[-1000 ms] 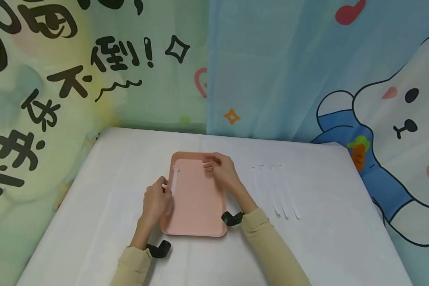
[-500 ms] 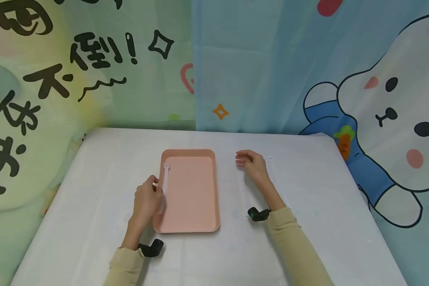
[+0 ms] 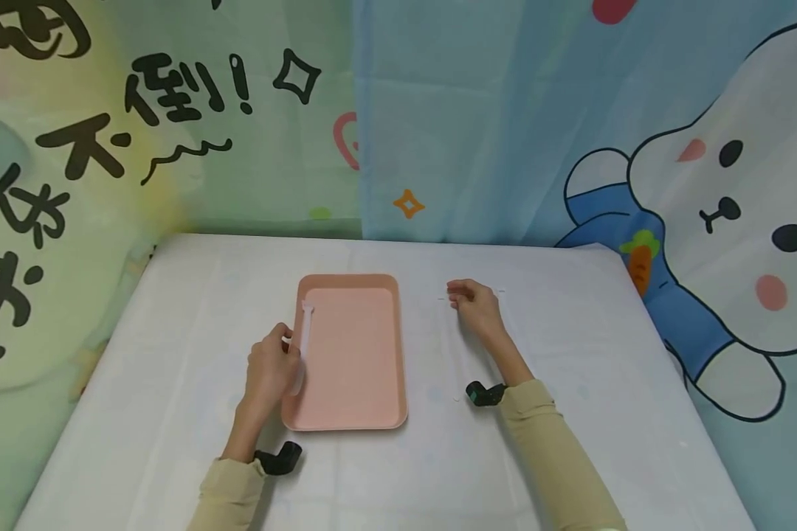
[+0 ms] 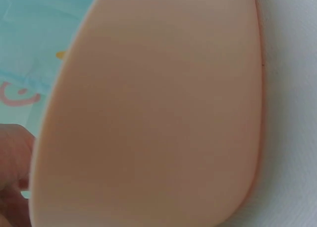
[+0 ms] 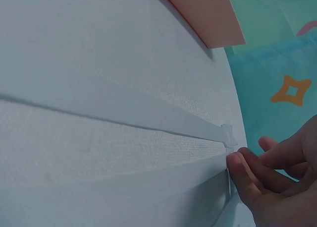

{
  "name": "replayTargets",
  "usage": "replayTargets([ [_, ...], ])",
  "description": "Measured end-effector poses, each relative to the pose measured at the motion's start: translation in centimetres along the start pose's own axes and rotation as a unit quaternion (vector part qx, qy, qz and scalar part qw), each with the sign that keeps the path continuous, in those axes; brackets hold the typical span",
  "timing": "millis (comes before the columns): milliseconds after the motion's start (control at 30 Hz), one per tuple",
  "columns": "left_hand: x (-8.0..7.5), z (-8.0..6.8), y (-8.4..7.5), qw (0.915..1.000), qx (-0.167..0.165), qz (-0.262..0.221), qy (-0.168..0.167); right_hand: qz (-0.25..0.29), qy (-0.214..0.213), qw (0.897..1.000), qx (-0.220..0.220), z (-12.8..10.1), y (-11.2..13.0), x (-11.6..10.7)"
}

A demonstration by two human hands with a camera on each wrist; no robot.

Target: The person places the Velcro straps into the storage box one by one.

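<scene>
A pink rectangular tray (image 3: 352, 361) lies on the white table. My left hand (image 3: 268, 365) grips its left rim, with fingers curled at the edge; in the left wrist view the tray's side hides most of that hand. A thin white strip with a small T-shaped end (image 3: 306, 332) lies lengthwise inside the tray, along its left side. To the right of the tray, my right hand (image 3: 478, 306) is low over the table. The right wrist view has its fingertips pinching the far end of a flat white strip (image 5: 124, 190). Another white strip (image 5: 124, 103) lies beside it.
White-on-white strips right of the tray are faint in the head view. The white table (image 3: 571, 442) ends at a printed backdrop, with a blue curtain (image 3: 478, 133) behind it and a cartoon rabbit at the right.
My right hand has moved from over the tray to the right, down to the strips on the table. The left hand keeps its place at the tray's rim. The head view has shifted slightly.
</scene>
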State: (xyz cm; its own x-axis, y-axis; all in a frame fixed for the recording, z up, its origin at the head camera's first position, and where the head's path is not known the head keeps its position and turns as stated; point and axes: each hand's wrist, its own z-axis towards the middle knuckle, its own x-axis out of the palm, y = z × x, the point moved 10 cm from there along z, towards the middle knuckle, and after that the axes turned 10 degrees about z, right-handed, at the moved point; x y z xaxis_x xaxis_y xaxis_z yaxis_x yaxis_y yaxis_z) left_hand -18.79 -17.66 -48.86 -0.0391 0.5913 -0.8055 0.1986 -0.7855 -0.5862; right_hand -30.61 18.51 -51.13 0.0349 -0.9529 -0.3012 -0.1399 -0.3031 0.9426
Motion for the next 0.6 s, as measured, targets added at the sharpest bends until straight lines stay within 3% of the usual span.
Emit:
replayTargets([
  [300,0.11,-0.05,0.07,0.9999,-0.009,0.005,0.002,-0.038,0.026,0.999,0.005,0.12,-0.13,0.70],
  [600,0.05,0.01,0.03,1.0000,-0.007,0.002,-0.002,-0.056,0.021,0.998,-0.036,0.22,0.10,0.76],
])
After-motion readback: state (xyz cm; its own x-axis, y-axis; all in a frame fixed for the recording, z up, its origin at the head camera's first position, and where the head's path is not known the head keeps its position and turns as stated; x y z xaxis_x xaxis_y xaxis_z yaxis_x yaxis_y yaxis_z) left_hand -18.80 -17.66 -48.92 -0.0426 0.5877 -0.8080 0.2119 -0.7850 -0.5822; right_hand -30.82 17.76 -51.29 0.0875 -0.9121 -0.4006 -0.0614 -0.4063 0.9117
